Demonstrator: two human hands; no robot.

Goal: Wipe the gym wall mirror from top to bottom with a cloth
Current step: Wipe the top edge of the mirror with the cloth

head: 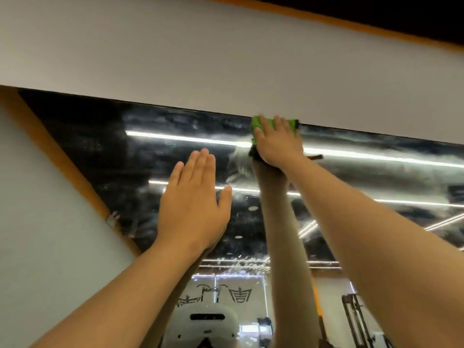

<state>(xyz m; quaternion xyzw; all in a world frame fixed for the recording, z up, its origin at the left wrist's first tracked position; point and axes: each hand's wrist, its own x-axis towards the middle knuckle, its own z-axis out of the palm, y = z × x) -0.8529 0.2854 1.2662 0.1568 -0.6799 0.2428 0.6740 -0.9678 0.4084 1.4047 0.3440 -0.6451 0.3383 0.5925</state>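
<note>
Overhead, smeared mirror (100, 151) below pale wall (200, 59), green cloth (256, 123) at top edge.

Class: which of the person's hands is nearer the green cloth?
Right. The right hand presses flat on the green cloth at the top edge of the mirror; the left hand is open, lower and to the left, clear of the cloth.

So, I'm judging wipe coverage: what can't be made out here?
All head view.
Most of the green cloth: under the right hand.
The mirror, bottom and right end: cut off by frame edges.
Whether the left hand touches the mirror: the hand itself hides it.
</note>
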